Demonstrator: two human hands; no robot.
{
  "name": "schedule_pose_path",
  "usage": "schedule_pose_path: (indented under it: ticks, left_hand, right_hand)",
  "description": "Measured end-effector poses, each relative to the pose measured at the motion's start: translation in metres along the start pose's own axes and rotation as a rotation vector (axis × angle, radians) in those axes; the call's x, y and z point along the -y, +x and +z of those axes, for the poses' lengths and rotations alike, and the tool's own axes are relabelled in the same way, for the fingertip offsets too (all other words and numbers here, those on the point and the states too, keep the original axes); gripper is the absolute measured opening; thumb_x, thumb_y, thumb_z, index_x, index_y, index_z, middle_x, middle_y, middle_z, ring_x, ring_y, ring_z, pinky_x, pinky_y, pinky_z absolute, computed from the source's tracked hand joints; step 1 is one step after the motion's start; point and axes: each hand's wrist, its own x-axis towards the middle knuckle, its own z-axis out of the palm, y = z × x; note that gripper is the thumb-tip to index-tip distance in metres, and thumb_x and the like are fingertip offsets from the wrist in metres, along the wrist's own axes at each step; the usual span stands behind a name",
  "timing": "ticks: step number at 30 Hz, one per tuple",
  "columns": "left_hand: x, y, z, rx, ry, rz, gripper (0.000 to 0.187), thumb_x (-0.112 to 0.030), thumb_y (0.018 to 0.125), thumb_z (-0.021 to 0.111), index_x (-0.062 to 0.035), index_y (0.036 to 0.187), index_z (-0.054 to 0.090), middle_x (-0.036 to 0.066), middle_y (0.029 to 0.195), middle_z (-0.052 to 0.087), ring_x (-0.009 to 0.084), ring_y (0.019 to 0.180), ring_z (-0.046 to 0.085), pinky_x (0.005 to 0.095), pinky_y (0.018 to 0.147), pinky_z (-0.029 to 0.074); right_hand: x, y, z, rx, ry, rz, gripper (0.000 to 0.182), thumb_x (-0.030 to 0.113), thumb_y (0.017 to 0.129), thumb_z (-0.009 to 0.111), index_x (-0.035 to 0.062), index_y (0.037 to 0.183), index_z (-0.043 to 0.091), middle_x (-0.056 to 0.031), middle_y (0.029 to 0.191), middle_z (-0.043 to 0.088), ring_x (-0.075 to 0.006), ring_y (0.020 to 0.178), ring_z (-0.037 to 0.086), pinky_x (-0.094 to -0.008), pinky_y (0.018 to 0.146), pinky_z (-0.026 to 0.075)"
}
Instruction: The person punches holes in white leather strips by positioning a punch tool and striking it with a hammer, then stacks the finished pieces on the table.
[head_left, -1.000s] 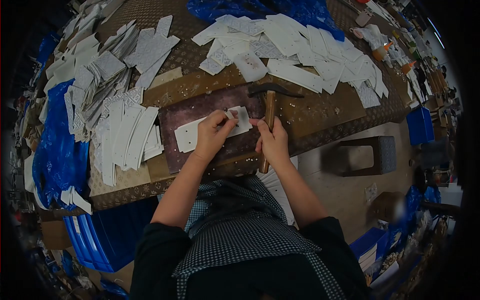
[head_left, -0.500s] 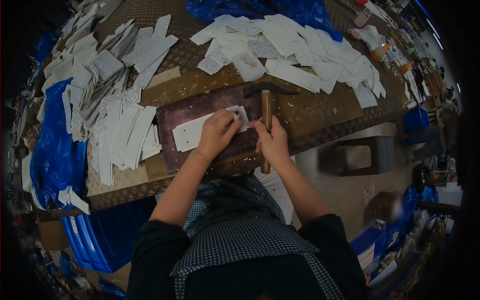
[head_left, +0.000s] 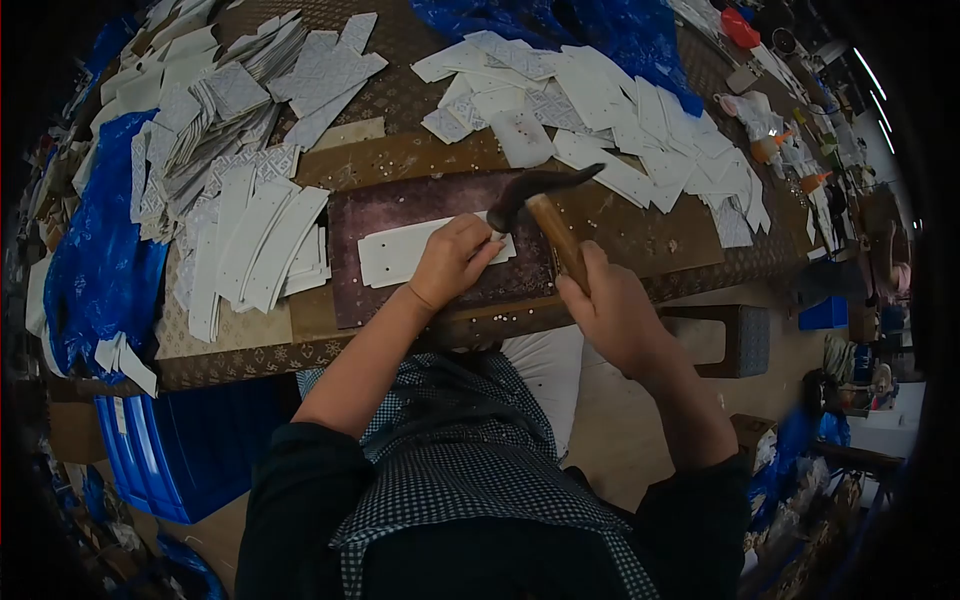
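My left hand (head_left: 450, 266) is closed in a pinch around a short punch (head_left: 497, 236), held upright over the right end of a white strip (head_left: 388, 258). That strip has small dark holes and lies on a dark reddish mat (head_left: 346, 212). Wrapped around the wooden handle of a hammer (head_left: 560, 240), my right hand (head_left: 612, 308) sits to the right of the mat. The hammer's dark head is right at the top of the punch and partly covers it. The tip of the punch is hidden behind my fingers.
Curved white strips (head_left: 268, 245) lie left of the mat. Patterned pieces (head_left: 225, 95) are stacked behind them, and another white heap (head_left: 610, 105) spreads at the back. Blue plastic (head_left: 105, 235) drapes the left side. A stool (head_left: 742, 340) stands right of the table, a blue bin (head_left: 185, 450) below.
My right hand has drawn back to the right, and the hammer has tilted so its head now meets the punch. My left hand keeps its pinch; the whole view has shifted slightly.
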Motion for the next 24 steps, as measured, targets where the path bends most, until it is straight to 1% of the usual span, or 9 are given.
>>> schedule_pose_path:
  ticks: [1,4,8,11,12,14,15,20,24]
  left_hand:
    - [0.000,0.001,-0.001,0.003,0.001,0.003,0.012,-0.008,0.082,0.071,-0.0008,0.089,0.063,0.013,0.082,0.060,0.0327,0.074,0.060,0.0390,0.065,0.049]
    - [-0.001,0.000,-0.002,0.038,-0.003,-0.041,0.013,-0.009,0.082,0.071,-0.0007,0.089,0.063,0.013,0.082,0.060,0.0323,0.074,0.060,0.0386,0.065,0.049]
    - [-0.001,0.000,0.001,0.019,-0.009,-0.074,0.013,-0.009,0.082,0.071,-0.0008,0.089,0.064,0.013,0.082,0.060,0.0318,0.073,0.061,0.0379,0.065,0.050]
    - [-0.004,0.001,0.000,0.028,-0.008,-0.088,0.013,-0.009,0.082,0.071,-0.0008,0.089,0.064,0.013,0.082,0.061,0.0317,0.073,0.061,0.0376,0.065,0.050]
    - [-0.004,0.001,0.000,0.029,-0.015,-0.095,0.013,-0.009,0.082,0.071,-0.0008,0.089,0.064,0.013,0.082,0.061,0.0318,0.073,0.061,0.0376,0.065,0.050]
    - [-0.005,0.001,-0.002,0.029,0.001,-0.091,0.012,-0.009,0.083,0.070,-0.0009,0.089,0.064,0.013,0.082,0.061,0.0318,0.073,0.061,0.0376,0.065,0.050]
    - [-0.005,0.001,-0.004,0.031,0.025,-0.076,0.012,-0.009,0.083,0.070,-0.0010,0.089,0.064,0.013,0.082,0.061,0.0318,0.073,0.061,0.0377,0.065,0.050]
    - [-0.004,0.001,-0.004,0.047,0.013,-0.103,0.013,-0.010,0.083,0.069,-0.0013,0.092,0.065,0.013,0.082,0.061,0.0318,0.074,0.061,0.0383,0.066,0.050]
    - [-0.018,0.006,-0.005,0.027,-0.027,-0.128,0.012,-0.008,0.084,0.068,-0.0018,0.094,0.066,0.012,0.084,0.062,0.0283,0.075,0.062,0.0342,0.067,0.050]
  right_hand:
    - [-0.006,0.000,0.004,0.100,-0.080,0.089,0.018,0.011,0.095,0.058,0.0006,0.108,0.050,-0.0121,0.072,0.060,-0.0184,0.063,0.062,-0.0368,0.056,0.048]
    - [0.014,0.002,-0.022,0.015,-0.058,-0.105,0.018,0.012,0.095,0.058,0.0013,0.107,0.050,-0.0078,0.069,0.058,-0.0145,0.060,0.060,-0.0325,0.054,0.046]
    - [0.069,0.000,-0.062,-0.295,0.469,-0.221,0.016,0.012,0.096,0.055,0.0022,0.108,0.051,-0.0038,0.069,0.056,-0.0087,0.058,0.056,-0.0266,0.051,0.043]
    - [0.062,0.001,-0.058,-0.280,0.496,-0.308,0.016,0.011,0.096,0.053,0.0005,0.108,0.050,-0.0064,0.069,0.055,-0.0116,0.057,0.056,-0.0280,0.053,0.045]
    - [0.048,0.000,-0.041,-0.270,0.346,-0.234,0.017,0.012,0.096,0.053,-0.0003,0.107,0.050,-0.0081,0.068,0.055,-0.0144,0.057,0.057,-0.0301,0.054,0.047]
    - [0.003,-0.002,-0.001,-0.103,-0.042,-0.116,0.018,0.016,0.097,0.053,0.0007,0.107,0.050,-0.0061,0.068,0.056,-0.0125,0.053,0.053,-0.0286,0.049,0.042]
    - [-0.019,-0.006,0.010,0.050,-0.278,-0.070,0.019,0.018,0.098,0.054,0.0024,0.108,0.050,-0.0024,0.068,0.057,-0.0078,0.049,0.048,-0.0250,0.043,0.037]
    - [-0.020,-0.013,0.008,0.033,0.201,0.196,0.019,0.018,0.097,0.057,0.0019,0.105,0.051,-0.0085,0.080,0.067,-0.0090,0.048,0.051,-0.0264,0.043,0.039]
    - [-0.029,0.009,0.047,-0.089,0.748,0.403,0.019,0.020,0.096,0.059,0.0013,0.097,0.055,-0.0099,0.081,0.067,-0.0147,0.044,0.052,-0.0282,0.045,0.044]
